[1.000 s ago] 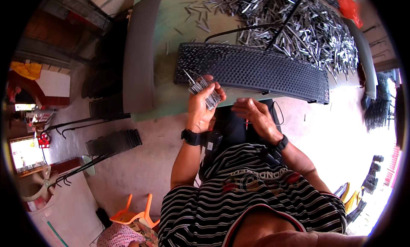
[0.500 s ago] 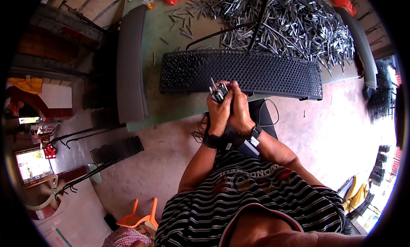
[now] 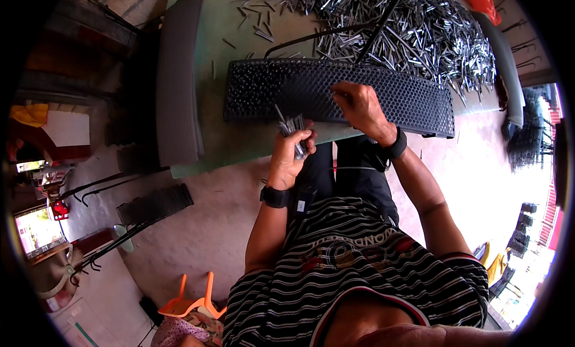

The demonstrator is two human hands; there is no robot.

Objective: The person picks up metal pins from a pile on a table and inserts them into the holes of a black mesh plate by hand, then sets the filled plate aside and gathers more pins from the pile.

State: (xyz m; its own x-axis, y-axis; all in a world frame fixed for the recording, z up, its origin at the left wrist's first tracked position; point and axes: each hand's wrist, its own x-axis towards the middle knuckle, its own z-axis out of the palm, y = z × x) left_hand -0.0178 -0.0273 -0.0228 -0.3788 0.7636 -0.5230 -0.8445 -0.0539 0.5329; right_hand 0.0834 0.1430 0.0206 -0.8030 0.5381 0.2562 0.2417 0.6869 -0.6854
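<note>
My left hand point(image 3: 285, 161) is closed around a bunch of slim metal rods point(image 3: 291, 129), their ends sticking up past the thumb, just off the near edge of a long black perforated tray point(image 3: 395, 98). Over the tray's middle is my right hand point(image 3: 363, 110), thumb and fingers pinched together; what they hold, if anything, is too small to tell. The tray has rows of round holes. Its left part is filled with shiny pieces, while the holes to the right look bare.
A large heap of loose metal rods point(image 3: 413, 47) covers the table point(image 3: 215, 131) behind the tray. A black bent bar point(image 3: 323, 35) rises behind the tray. Grey stacked sheets point(image 3: 179, 83) line the table's left side. An orange stool point(image 3: 191, 302) stands at lower left.
My hands were together at the tray's near edge and are now apart. The right has moved right and over the tray; the left has drawn back left, still with the metal rods.
</note>
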